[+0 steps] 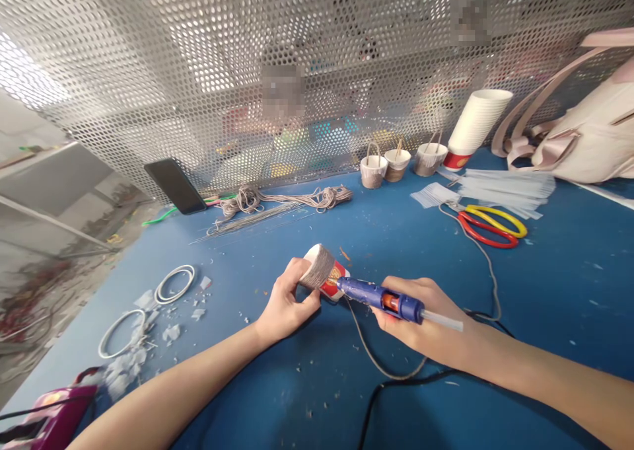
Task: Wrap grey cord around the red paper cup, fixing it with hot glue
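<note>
My left hand [290,301] grips a paper cup [319,267], tilted on its side above the blue table. Grey-brown cord is wound round the part near its white rim, while the red printed part towards its base is bare. In my right hand [426,314] is a blue hot glue gun [369,293], its nozzle at the red part beside the wound cord. A clear glue stick [443,320] pokes out of the gun's back end. From the cup a loose length of cord [364,345] trails across the table to the right.
Behind stand several cord-wrapped cups [373,172], a stack of paper cups [475,123], glue sticks [505,189] and scissors [490,225]. Cord bundles [247,200] and a phone [176,186] are at the back left. White rings [174,285], scraps and a purple object [62,417] lie left.
</note>
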### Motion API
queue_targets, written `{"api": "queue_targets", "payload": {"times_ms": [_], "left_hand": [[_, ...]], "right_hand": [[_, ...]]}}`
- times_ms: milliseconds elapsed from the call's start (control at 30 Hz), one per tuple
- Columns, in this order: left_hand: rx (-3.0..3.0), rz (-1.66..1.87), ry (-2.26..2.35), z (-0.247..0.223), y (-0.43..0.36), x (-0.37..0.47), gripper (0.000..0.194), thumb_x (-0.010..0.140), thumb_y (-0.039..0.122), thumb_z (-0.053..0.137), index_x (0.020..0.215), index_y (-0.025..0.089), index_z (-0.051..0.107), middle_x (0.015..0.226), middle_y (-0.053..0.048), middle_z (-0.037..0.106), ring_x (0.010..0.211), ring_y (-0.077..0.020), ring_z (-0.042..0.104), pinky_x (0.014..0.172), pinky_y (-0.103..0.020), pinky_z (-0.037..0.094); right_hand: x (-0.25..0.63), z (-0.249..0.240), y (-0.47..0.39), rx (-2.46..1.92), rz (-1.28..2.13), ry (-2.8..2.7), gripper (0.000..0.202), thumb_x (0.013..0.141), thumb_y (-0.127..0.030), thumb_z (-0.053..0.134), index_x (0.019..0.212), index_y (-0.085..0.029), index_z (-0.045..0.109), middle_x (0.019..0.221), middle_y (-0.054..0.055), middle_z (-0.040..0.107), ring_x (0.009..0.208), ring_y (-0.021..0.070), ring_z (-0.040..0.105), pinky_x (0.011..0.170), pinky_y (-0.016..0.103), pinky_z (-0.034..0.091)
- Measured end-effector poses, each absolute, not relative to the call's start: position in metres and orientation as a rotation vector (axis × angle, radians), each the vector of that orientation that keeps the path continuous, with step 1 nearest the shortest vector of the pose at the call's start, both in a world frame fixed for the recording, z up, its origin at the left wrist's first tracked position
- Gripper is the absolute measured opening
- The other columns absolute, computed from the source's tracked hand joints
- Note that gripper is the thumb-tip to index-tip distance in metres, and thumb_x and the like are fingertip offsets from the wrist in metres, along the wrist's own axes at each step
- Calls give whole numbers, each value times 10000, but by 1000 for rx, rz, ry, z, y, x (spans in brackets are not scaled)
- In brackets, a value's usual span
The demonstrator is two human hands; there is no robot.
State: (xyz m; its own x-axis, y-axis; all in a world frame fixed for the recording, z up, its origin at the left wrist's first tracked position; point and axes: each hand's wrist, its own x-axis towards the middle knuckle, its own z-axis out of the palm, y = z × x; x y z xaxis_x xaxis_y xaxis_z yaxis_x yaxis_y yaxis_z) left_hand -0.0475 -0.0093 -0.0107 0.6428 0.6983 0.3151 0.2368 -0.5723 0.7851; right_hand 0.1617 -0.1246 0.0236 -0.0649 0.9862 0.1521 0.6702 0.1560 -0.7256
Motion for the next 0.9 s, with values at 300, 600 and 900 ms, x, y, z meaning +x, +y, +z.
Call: {"api": "queue_targets", "payload": {"times_ms": [300, 600, 900], "left_hand": [[2134, 815, 725, -11, -10, -46, 99, 732, 132, 507, 811, 171, 553, 809, -31, 539, 786, -167, 510, 708, -291, 440], [2125, 820, 762, -10, -11, -45, 97, 715, 135, 510, 797, 175, 546, 789, -22, 522, 759, -159, 503, 687, -277, 438], [2117, 776, 844, -9, -13, -42, 63, 736, 175, 521, 796, 174, 536, 790, -20, 508, 749, -150, 487, 692, -272, 425]], "right_hand": [[162, 26, -122, -1630, 605, -1796, 209, 747, -212, 523, 600, -218, 374, 497, -72, 381, 443, 87, 327, 469, 232, 272], [163, 25, -122, -1663, 535, -1801, 197, 747, -228, 516, 600, -216, 385, 508, -58, 415, 452, 94, 357, 478, 235, 274], [154, 18, -127, -1527, 585, -1943, 130, 757, -213, 486, 653, -211, 409, 549, -37, 463, 454, 96, 359, 474, 232, 271]]}}
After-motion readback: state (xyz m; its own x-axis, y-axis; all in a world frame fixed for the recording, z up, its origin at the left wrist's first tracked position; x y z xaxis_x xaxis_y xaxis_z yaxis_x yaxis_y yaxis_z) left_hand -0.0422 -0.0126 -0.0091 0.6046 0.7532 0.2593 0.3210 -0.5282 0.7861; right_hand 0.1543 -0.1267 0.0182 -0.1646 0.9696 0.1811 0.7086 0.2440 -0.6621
